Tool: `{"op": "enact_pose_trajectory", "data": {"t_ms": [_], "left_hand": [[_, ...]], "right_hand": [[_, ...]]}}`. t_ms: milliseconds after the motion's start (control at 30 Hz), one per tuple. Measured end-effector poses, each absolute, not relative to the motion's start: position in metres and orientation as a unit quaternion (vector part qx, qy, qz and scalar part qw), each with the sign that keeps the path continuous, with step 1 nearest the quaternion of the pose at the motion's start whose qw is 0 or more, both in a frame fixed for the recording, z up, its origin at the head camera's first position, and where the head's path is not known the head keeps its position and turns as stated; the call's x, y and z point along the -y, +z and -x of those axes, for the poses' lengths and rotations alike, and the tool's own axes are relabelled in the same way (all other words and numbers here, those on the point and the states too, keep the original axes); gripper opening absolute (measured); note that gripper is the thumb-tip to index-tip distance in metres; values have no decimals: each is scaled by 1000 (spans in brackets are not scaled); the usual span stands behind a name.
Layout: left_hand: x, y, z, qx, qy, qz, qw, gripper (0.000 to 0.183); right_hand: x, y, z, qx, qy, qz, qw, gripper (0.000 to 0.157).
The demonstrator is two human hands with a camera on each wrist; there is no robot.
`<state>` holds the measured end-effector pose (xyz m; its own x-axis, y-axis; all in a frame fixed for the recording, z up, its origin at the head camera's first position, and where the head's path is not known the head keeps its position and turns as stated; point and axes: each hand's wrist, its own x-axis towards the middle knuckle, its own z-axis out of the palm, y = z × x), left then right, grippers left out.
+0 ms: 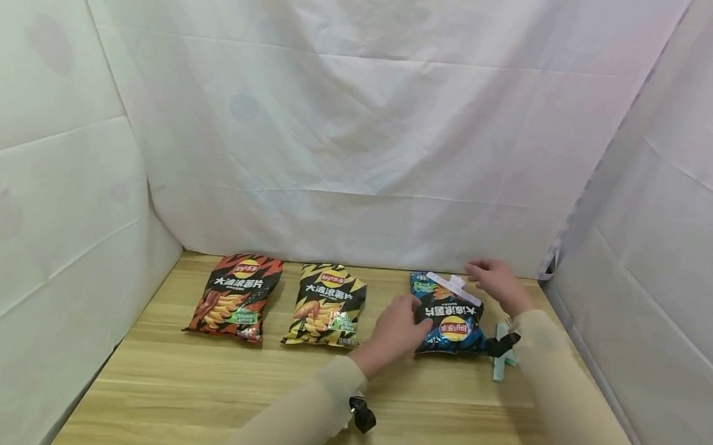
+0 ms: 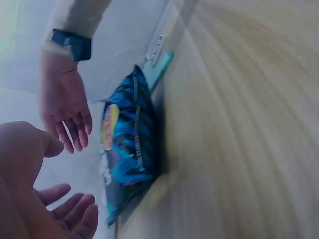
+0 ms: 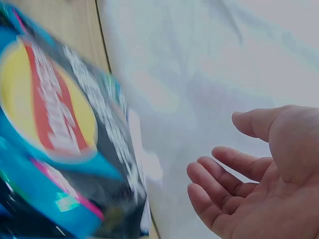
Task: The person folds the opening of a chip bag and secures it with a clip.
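A blue and black potato chip bag (image 1: 451,333) lies on the wooden table at the right, its printing right way up in the head view. Across its far end sits a white bag clip (image 1: 454,287). My left hand (image 1: 397,329) is beside the bag's left edge, fingers loosely bent; in the left wrist view the same hand (image 2: 30,184) is apart from the bag (image 2: 130,134) and holds nothing. My right hand (image 1: 498,282) hovers by the far right corner, past the clip. In the right wrist view its fingers (image 3: 219,194) are relaxed, with nothing between them.
Mint-green clips (image 1: 500,352) lie right of the blue bag, partly behind the right wrist's black strap. A yellow and black chip bag (image 1: 327,307) and a red and black one (image 1: 237,298) lie to the left. White cloth (image 1: 362,146) encloses the table's back and sides.
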<state>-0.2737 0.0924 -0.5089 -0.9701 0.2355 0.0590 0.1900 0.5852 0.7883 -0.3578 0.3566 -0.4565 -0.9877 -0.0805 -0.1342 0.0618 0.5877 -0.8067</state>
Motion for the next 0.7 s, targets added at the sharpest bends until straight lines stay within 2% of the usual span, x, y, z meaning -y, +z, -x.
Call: {"op": "enact_pose_trajectory", "data": {"t_ms": [333, 700], "left_hand": [[-27, -479, 280, -856, 496, -143, -1, 33], [69, -473, 282, -846, 526, -78, -44, 26]], "right_hand": [[-301, -449, 320, -867, -488, 59, 81, 60], [-265, -464, 295, -857, -500, 90, 83, 53]]}}
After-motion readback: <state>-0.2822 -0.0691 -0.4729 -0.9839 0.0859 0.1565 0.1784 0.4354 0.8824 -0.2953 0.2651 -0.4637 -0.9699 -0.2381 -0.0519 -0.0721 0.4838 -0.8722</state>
